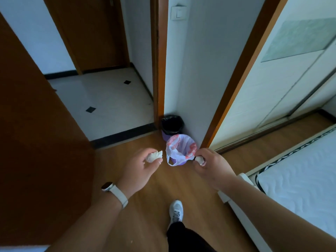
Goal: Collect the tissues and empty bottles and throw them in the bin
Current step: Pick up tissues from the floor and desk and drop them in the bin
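The left hand [143,166], just left of the frame's centre, is curled around a crumpled white tissue [154,156], whose edge pokes out between thumb and fingers toward the right. A white watch [114,191] with a pale strap sits on that wrist, lower left of the hand. The right hand [211,165], just right of centre, pinches a smaller wad of tissue [199,159] between its fingertips, knuckles turned up toward the camera. Both forearms reach in from the bottom corners of the frame.

Between the two hands, slightly above them in the picture, stands a purple bin [181,150] lined with a white bag printed in red; the bag's handle droops over the near rim. Neither tissue is over the opening: each hand is just beside the bin, one on either side. Right behind it, higher in the frame, a second purple bin [171,126] with a black liner stands against the base of the wall by the door frame.

Below the hands, at bottom centre, a grey-white shoe [176,210] and a dark trouser leg stand on the wooden floor [141,206]. A white mattress [301,175] with a patterned black-and-white edge fills the lower right. A dark brown door [36,142] covers the left side, and a white tiled floor [105,99] with small black diamonds lies beyond the threshold at centre left. A light switch [179,13] is on the wall at top centre.
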`<state>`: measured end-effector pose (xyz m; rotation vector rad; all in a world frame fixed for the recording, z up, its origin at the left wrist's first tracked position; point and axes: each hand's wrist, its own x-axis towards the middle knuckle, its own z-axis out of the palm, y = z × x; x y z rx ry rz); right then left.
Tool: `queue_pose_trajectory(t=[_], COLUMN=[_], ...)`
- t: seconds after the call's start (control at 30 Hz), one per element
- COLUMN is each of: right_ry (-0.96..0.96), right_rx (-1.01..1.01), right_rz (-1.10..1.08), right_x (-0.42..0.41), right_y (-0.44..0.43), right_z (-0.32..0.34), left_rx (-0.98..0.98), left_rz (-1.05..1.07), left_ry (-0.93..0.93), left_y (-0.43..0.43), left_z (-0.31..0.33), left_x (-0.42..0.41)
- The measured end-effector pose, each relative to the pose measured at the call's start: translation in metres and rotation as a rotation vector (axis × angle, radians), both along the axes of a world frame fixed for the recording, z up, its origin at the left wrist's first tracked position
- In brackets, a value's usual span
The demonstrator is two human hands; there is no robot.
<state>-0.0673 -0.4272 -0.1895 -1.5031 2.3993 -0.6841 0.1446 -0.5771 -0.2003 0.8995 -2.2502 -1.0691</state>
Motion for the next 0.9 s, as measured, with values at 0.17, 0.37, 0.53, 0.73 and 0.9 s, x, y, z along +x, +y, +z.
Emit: queue_pose_trajectory(t=[0.17,0.37,0.53,0.73,0.9], right_ry=[-0.059,-0.139,-0.207,-0.188,-0.160], right_rx=[-0.071,-0.023,0.046,0.005,0.075], right_rz=[0.015,-0.088,-0.178,-0.311,-0.388], right_x=[-0.037,-0.114,-0.177,-0.205,-0.224], right_y=[-0.046,-0.114,-0.159,-0.180,-0.217], right_z=[-0.021,-0.039,-0.052,-0.063,-0.088], left_rx=[-0.014,-0.073,-0.094,-0.113,-0.130], left_rz=[-0.070,-0.133,-0.194,-0.347,-0.533], left_ry=[-0.060,-0.162,-0.223,-0.225,-0.226], left_y=[-0.056,-0.128,-0.192,-0.248,-0.308], left_z=[-0.008,0.002,-0.003,-0.018,-0.048], left_x=[-0.052,-0.121,-0.189,-0.263,-0.311])
